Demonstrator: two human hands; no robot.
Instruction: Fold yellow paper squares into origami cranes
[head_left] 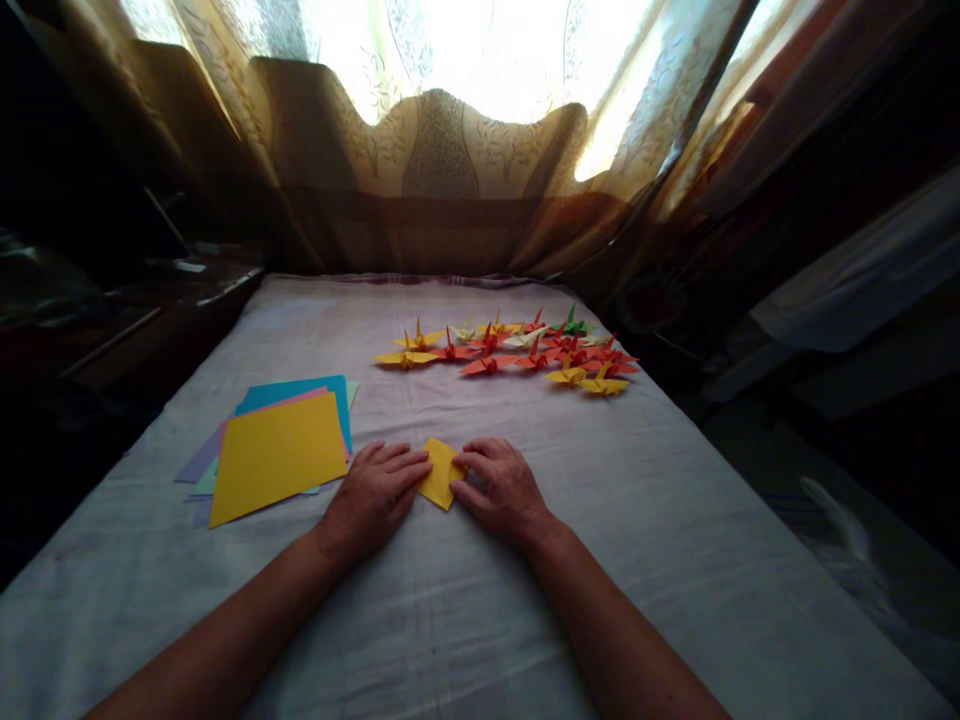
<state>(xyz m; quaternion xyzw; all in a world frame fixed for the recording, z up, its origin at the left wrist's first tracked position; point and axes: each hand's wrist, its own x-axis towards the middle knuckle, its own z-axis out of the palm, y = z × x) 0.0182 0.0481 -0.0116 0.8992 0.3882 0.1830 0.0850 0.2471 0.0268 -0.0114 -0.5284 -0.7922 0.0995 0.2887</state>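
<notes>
A small folded piece of yellow paper (442, 472) lies on the cloth-covered table (480, 600) between my two hands. My left hand (373, 496) rests palm down with its fingers stretched flat, the fingertips pressing the paper's left edge. My right hand (497, 487) has curled fingers, and its fingertips pinch the paper's right edge.
A stack of coloured paper sheets (279, 447), yellow on top, lies left of my left hand. Several folded paper cranes (517, 352) in red, yellow, orange and green sit in a cluster farther back. Curtains (450, 150) hang behind the table. Dark furniture stands at both sides.
</notes>
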